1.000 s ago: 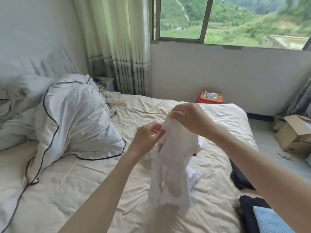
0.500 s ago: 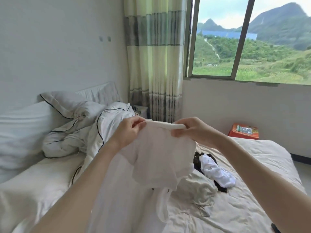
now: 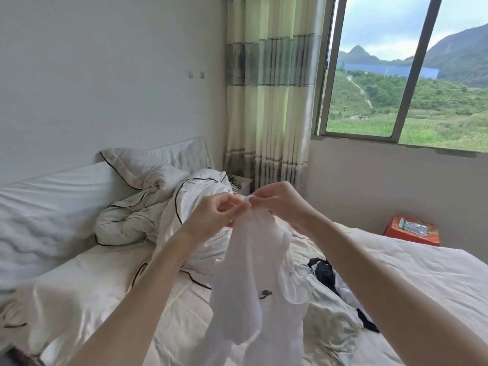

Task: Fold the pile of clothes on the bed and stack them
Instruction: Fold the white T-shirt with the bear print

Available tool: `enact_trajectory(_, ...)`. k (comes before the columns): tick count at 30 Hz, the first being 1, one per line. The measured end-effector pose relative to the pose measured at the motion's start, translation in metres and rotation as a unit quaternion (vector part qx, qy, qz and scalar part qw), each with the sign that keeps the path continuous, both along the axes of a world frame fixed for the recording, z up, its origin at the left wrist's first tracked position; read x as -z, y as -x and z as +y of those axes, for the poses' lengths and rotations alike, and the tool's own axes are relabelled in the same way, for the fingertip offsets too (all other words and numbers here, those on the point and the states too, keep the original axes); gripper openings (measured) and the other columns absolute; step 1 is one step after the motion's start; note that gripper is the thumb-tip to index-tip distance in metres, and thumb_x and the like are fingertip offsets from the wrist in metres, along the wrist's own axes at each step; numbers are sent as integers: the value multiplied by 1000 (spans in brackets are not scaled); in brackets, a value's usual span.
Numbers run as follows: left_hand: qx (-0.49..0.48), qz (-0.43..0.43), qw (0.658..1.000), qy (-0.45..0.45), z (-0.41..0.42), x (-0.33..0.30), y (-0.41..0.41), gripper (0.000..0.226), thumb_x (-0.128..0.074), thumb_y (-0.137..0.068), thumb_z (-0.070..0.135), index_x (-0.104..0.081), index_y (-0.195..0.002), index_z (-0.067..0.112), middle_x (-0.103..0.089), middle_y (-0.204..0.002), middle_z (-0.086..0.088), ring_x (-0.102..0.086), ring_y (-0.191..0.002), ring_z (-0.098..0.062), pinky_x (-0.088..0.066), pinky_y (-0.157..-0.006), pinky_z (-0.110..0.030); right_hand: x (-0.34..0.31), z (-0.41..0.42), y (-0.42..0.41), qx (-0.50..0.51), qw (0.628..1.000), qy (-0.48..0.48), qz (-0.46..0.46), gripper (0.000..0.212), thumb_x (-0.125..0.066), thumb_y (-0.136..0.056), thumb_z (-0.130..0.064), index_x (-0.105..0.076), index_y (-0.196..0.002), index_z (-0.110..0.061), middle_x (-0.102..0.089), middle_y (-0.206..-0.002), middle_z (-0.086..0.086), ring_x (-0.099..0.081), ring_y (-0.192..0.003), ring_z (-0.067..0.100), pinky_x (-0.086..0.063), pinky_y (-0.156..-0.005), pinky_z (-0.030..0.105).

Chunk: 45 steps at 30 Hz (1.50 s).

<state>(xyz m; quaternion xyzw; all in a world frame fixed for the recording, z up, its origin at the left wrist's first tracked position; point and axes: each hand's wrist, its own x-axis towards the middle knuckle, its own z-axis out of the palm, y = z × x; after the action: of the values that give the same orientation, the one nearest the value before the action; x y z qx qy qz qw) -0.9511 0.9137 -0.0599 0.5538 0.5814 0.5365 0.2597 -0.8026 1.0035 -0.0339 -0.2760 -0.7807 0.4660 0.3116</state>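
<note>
The bed [image 3: 396,262] fills the lower part of the view, with a crumpled quilt [image 3: 148,217] and a pillow [image 3: 39,212] at its head side. To my right on the sheet lies the pile [image 3: 330,291] of clothes that wait for folding, dark and pale pieces mixed. Above the bed I hold up a white top [image 3: 253,286], which hangs free and does not lie flat. My left hand [image 3: 216,215] pinches its upper edge with thumb and curled fingers. My right hand [image 3: 282,202] pinches the same edge just beside it, fingers also curled around the cloth.

I think the risk is this: both pinches sit very close together, so the top hangs as a narrow twisted bundle. If I lay it down like this, it may fold crooked. The thin cloth may also slip from such a small grip and fall onto the pile.
</note>
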Motion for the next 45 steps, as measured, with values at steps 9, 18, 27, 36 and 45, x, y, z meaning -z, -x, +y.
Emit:
enact_trajectory(9, -96, -48, 993, -44, 2, -10, 2, 10, -68, -85, 9, -69, -78, 15, -70, -77, -3, -64, -77, -17, -54, -78, -32, 30, 10, -8, -30, 996, 76, 35, 16, -71, -83, -16, -69, -83, 1, -62, -76, 8, -55, -74, 19, -39, -70, 33)
enact_trajectory(18, -70, -48, 996, -10, -8, -19, 11, 17, -54, -96, 16, -67, -91, 5, -59, -79, -7, -51, -76, -17, -40, -71, -29, 62, 29, -39, -6, 974, 199, 109, 22, -67, -80, -4, -65, -96, 11, -69, -91, 15, -66, -83, 23, -54, -80, 34)
enact_trajectory(27, -27, 133, 989, 65, -4, 6, -18, 9, -67, -87, 23, -68, -77, 22, -67, -65, 15, -59, -57, -1, -46, -63, -12, 52, 13, -26, -19, 996, 82, 27, 7, -70, -81, -3, -71, -78, 3, -59, -74, 13, -52, -74, 21, -41, -72, 37)
enact_trajectory(36, -37, 103, 992, 60, -3, 24, -36, 9, -73, -81, 16, -68, -80, 23, -72, -80, -5, -67, -75, -18, -57, -73, -35, 53, 9, -31, -48, 992, 116, 19, 7, -80, -69, -14, -75, -70, -9, -66, -74, 9, -62, -77, 20, -53, -80, 37)
enact_trajectory(45, 6, -140, 988, 61, 5, 18, -44, 15, -45, -98, 6, -56, -90, 11, -59, -80, -2, -58, -70, -7, -48, -64, -18, 61, 19, -50, -112, 974, 192, 33, 13, -65, -83, 0, -73, -77, -9, -72, -80, 4, -68, -78, 14, -55, -71, 22)
